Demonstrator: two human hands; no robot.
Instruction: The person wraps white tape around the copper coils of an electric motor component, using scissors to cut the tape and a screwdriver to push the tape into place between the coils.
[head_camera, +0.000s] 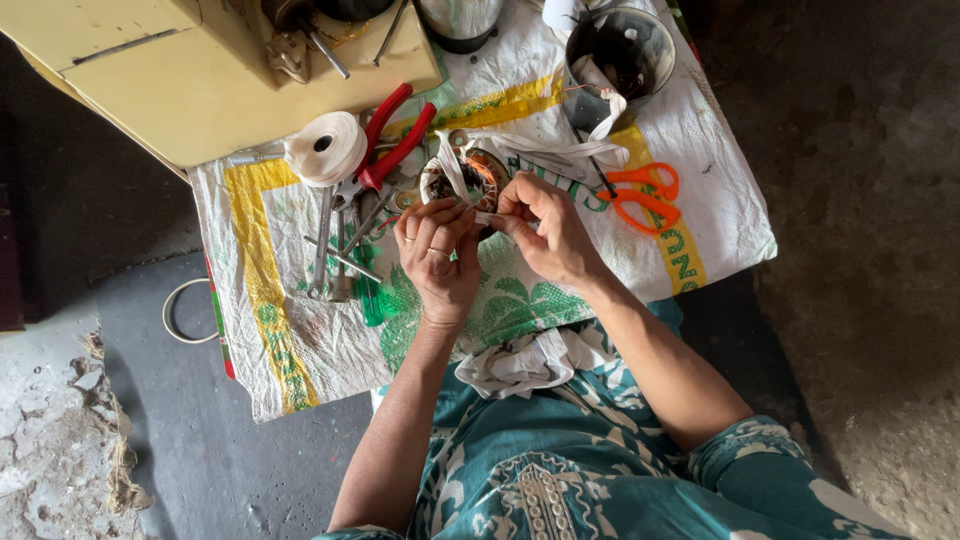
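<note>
Two hands are meeting over a small round motor winding (478, 178) at the middle of the bench (300, 340), which is covered by a woven sack cloth. The left hand (438, 250) is steadying its near rim, fingers curled against it, while the right hand (548, 228) is pinching the white tape (545, 148) at the rim. The binding step seems to be under way; next, the tape probably needs pulling snug. Orange scissors (643, 193) and red pliers (395, 140) are lying close by.
</note>
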